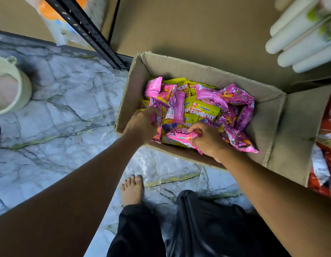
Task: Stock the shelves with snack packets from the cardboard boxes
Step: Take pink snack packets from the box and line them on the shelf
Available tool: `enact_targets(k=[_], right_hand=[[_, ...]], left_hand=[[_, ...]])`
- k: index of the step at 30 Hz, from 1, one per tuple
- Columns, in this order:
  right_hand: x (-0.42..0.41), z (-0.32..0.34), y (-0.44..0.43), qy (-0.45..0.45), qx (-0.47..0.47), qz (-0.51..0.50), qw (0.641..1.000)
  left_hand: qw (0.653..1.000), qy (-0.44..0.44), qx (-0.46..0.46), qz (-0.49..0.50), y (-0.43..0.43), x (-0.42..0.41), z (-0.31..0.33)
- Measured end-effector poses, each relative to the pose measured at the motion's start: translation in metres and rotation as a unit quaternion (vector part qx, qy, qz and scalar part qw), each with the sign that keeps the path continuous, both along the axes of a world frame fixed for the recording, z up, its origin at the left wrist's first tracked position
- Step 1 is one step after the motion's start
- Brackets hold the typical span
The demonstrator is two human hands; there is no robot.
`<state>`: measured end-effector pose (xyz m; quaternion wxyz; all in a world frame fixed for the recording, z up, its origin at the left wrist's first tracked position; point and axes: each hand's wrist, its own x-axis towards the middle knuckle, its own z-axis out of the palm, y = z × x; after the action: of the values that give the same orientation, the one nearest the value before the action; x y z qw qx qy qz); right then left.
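Reaching down from the bottom of the view, both bare forearms stretch almost straight and converge on the open brown cardboard box. It stands on the grey marble-patterned floor with its mouth facing up. Its long sides run left to right, sloping towards the lower right.

The left hand is over the box's near left corner, wrist bent down, fingers curled into a glossy pink snack packet. I cannot tell which way that packet runs, since the hand covers much of it.

The right hand is at the near wall, knuckles up, thumb and fingertips pinching a second pink packet by its right end. This packet lies nearly flat, printed face up, with its long axis along the near wall and its free end pointing left towards the other hand.

Around them the box holds a loose heap of more pink packets and yellow-green packets printed CRUNCHY, lying at all angles.

A black slotted metal upright rises just beyond the box's far left corner. Just beside the box on the right is another cardboard box with red packets. A bare foot stands on the floor near the box.
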<state>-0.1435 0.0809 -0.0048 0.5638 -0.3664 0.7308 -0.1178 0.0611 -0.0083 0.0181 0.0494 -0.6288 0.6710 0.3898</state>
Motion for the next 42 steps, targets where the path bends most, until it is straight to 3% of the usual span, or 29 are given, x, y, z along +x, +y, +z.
enact_targets(k=[7,14,22,26,36,42], right_hand=[[-0.03,0.149,-0.024,-0.013,-0.107,-0.055,0.993],[-0.045,0.339,-0.052,-0.046,-0.193,-0.049,0.979],[-0.039,0.526,-0.064,-0.009,-0.348,-0.057,0.936],[-0.033,0.607,-0.064,-0.021,-0.371,-0.068,0.926],[-0.033,0.756,-0.084,0.006,-0.498,-0.088,0.863],[-0.041,0.8,-0.112,0.01,-0.508,-0.151,0.848]], left_hand=[[0.981,0.153,0.007,0.118,-0.008,-0.011,0.13],[0.948,0.261,-0.064,0.168,-0.026,-0.031,0.305],[0.909,0.324,-0.218,0.149,-0.037,-0.026,0.503],[0.896,0.347,-0.251,0.114,-0.037,-0.019,0.578],[0.863,0.375,-0.329,0.076,-0.059,-0.008,0.73],[0.828,0.435,-0.329,0.127,-0.093,-0.014,0.768]])
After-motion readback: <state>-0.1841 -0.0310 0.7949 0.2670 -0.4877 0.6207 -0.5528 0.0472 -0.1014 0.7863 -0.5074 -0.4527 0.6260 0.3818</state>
